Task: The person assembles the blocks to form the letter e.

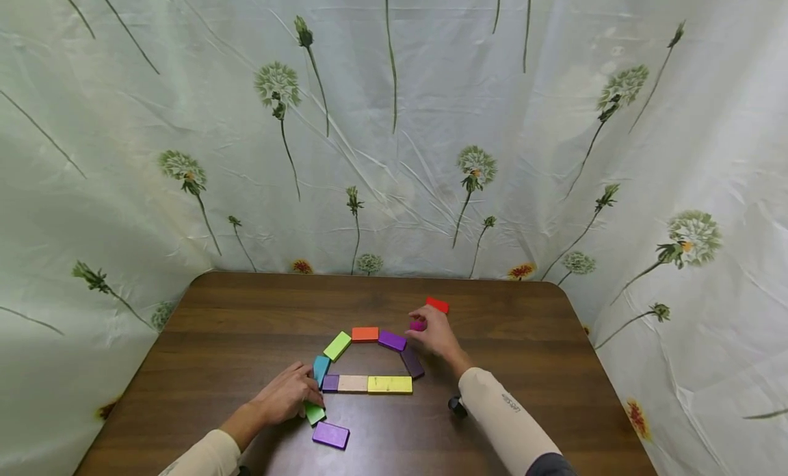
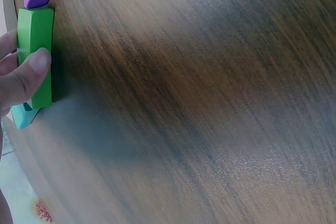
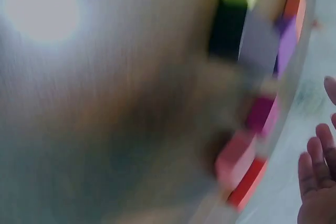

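My left hand (image 1: 284, 397) pinches a green block (image 2: 35, 40), thumb on its near side in the left wrist view. Touching or nearly touching its ends are a teal block (image 1: 320, 369) and a light purple block (image 1: 330, 435). At the far right of the arrangement, my right hand (image 1: 436, 331) is over a magenta block (image 1: 418, 325), its fingers spread. The right wrist view has those fingers (image 3: 314, 163) apart from the magenta block (image 3: 261, 114). A pink block (image 3: 235, 162), hidden by the hand in the head view, lies beside a red block (image 1: 438, 304).
Lime (image 1: 337, 346), orange (image 1: 365, 334), purple (image 1: 392, 340) and dark (image 1: 412, 362) blocks form an arch. Below it runs a row of small purple (image 1: 330, 384), beige (image 1: 353, 384) and yellow (image 1: 390, 385) blocks. A black object (image 1: 457, 406) is by the right sleeve. Floral curtain (image 1: 382, 154) hangs behind the table.
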